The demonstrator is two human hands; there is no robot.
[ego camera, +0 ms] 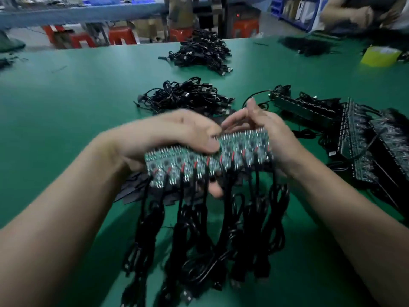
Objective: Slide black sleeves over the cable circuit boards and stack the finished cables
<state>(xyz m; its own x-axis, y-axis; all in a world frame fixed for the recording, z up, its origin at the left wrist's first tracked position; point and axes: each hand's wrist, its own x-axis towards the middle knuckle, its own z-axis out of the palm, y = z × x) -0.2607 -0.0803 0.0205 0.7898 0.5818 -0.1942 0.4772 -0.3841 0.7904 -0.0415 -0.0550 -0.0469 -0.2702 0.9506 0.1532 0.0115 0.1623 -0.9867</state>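
Nearest to me hang the black looped cables with USB plugs (223,240), falling in soft bundles from the long green strip of joined circuit boards (205,160) down to the green table mat (66,96). The person holds this strip in the air above the mat, between both hands. The left hand (174,134) is closed over the top and left part of the strip, with one fingertip showing under it; the right hand (267,129) supports the right end, but its fingers are half spread and blurred, so I cannot tell if it really grips. Under the strip lie flat black sleeves (135,191) on the mat. I judge the strip is light but stiff and brittle at the joints, with small pins that can bend, while the cables are limp and pull downward; so it is best to hold it at the board edges, not at the red wires. Behind are two piles of black cables (188,96), and more dark board strips (358,138) at the right.
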